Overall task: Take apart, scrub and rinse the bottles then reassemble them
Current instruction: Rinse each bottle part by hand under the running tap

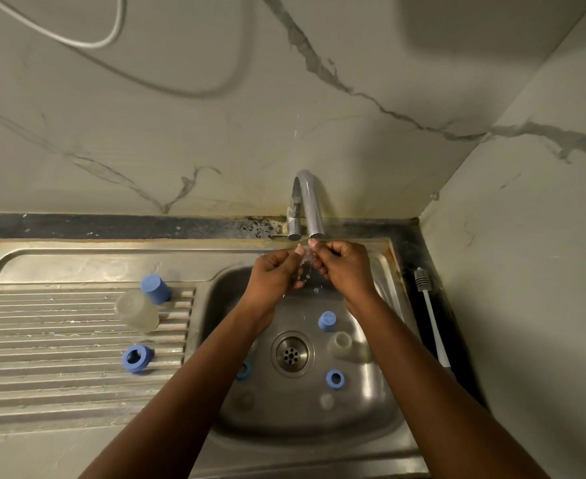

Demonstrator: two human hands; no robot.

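Observation:
Under the tap spout, my left hand and my right hand pinch a small clear bottle part between them in running water. On the draining board lie a clear bottle, a blue cap and a blue ring. Inside the sink basin rest a blue cap, a clear piece, a blue ring, another blue ring half hidden by my left arm, and a clear teat.
A bottle brush with a white handle lies on the dark counter to the right of the sink. The drain is in the basin's middle. A marble wall stands close behind and to the right.

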